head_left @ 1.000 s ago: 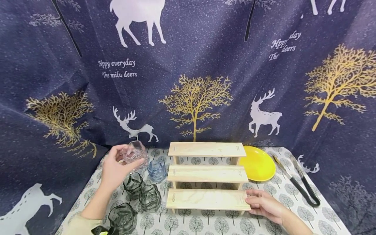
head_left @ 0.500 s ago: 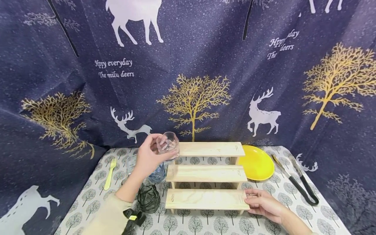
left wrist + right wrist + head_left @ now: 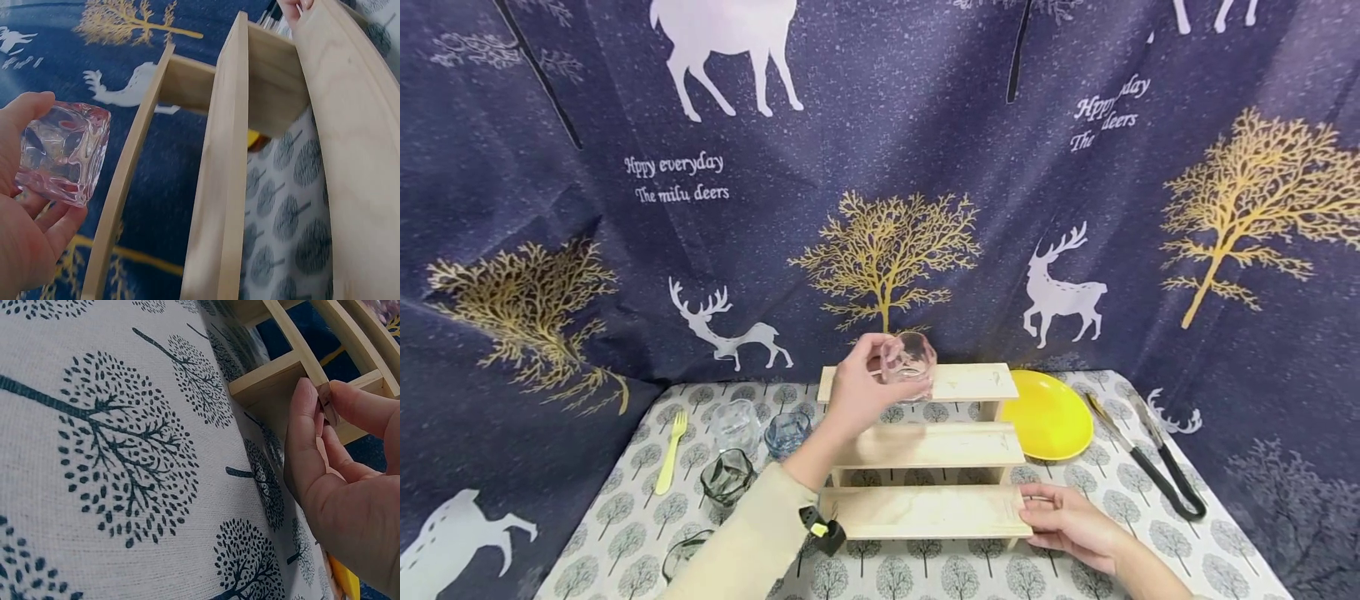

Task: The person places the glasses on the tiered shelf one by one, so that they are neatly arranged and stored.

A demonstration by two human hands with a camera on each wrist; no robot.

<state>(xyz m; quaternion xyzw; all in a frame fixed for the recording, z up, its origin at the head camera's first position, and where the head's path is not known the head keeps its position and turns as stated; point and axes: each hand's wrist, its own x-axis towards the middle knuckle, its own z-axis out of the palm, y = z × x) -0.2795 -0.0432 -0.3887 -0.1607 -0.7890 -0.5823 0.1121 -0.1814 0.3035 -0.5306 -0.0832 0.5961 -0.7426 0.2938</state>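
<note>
My left hand (image 3: pixel 854 385) grips a clear, pink-tinted glass (image 3: pixel 910 363) by its side, fingers and thumb curled round it. In the head view the glass overlaps the top shelf of a three-tier wooden stand (image 3: pixel 936 512). From the left wrist the faceted glass (image 3: pixel 65 153) appears beside the edge of that shelf, with a gap between them. My right hand (image 3: pixel 1067 523) pinches the right end of the stand's lowest shelf. The right wrist view shows fingers on both faces of the board (image 3: pixel 312 362).
Left on the tree-print cloth stand a clear glass (image 3: pixel 735 423), a blue glass (image 3: pixel 787 435) and a dark grey glass (image 3: pixel 727 480). Another grey glass (image 3: pixel 683 553) is partly behind my sleeve. A yellow-green fork (image 3: pixel 672 454) lies far left. A yellow plate (image 3: pixel 1051 418) and black-handled tongs (image 3: pixel 1150 462) lie right.
My left hand has carried the pink-tinted glass rightward from above the other glasses to the stand's top shelf. The fork came into view. My right hand has kept its hold on the stand.
</note>
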